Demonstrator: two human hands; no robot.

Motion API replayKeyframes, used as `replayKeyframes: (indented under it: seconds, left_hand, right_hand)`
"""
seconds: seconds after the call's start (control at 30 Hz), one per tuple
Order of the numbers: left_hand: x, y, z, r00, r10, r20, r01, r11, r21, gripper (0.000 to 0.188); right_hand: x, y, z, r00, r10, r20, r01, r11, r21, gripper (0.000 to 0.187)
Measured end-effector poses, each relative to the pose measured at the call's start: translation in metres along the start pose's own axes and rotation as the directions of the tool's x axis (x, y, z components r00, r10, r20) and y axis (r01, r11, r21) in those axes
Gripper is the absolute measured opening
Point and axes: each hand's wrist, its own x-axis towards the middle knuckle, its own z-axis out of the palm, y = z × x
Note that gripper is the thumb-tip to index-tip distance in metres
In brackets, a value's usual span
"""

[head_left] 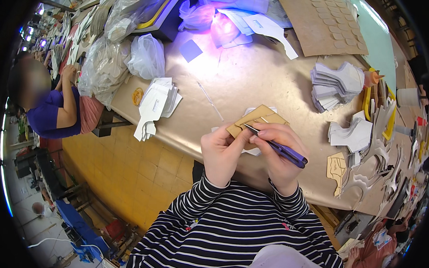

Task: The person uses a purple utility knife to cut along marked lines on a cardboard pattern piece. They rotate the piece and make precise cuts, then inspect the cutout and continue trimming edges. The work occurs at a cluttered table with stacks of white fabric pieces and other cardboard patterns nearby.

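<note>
Both hands are together over the near edge of the table, in front of my striped sleeves. My left hand (pixel 220 153) pinches the near left corner of a flat tan cut piece (pixel 273 115), which has slits in it. My right hand (pixel 286 140) is closed around purple-handled thread snips (pixel 291 154), their pointed dark tip at the tan piece next to my left thumb. Part of a white cut piece (pixel 253 151) shows beneath my hands; the rest of it is hidden.
A stack of white cut pieces (pixel 157 105) lies left, beside rubber bands (pixel 137 96). More stacks (pixel 338 82) and a tan template (pixel 336 170) lie right. A thin white stick (pixel 208 100) rests mid-table. Plastic bags (pixel 146 57) stand far left, near a seated person in purple (pixel 58 111).
</note>
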Motion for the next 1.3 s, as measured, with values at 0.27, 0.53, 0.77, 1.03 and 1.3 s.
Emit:
replayKeyframes:
  seconds: [0.27,0.53,0.77,1.03,1.3]
  left_hand:
    - [-0.004,0.004,0.004,0.992,0.113,-0.059,-0.103,0.984,0.144,0.016]
    - [-0.007,0.010,0.003,0.989,0.133,-0.070,-0.118,0.974,0.194,0.018]
    - [-0.012,0.002,0.014,0.972,0.185,-0.147,-0.184,0.983,0.021,0.018]
    - [-0.014,-0.002,0.021,0.948,0.222,-0.230,-0.224,0.974,0.014,0.018]
    - [-0.014,-0.001,0.025,0.941,0.222,-0.256,-0.203,0.974,0.099,0.019]
  right_hand:
    - [0.005,-0.003,0.001,0.987,-0.152,0.058,0.156,0.984,-0.081,0.020]
    - [0.007,0.002,-0.001,0.971,-0.205,0.123,0.211,0.976,-0.044,0.020]
    - [-0.008,0.000,0.015,0.994,-0.048,-0.097,0.051,0.998,0.031,0.014]
    - [-0.014,0.000,0.022,0.986,-0.066,-0.151,0.061,0.998,-0.035,0.012]
    - [-0.019,0.004,0.030,0.971,0.038,-0.238,-0.015,0.995,0.097,0.006]
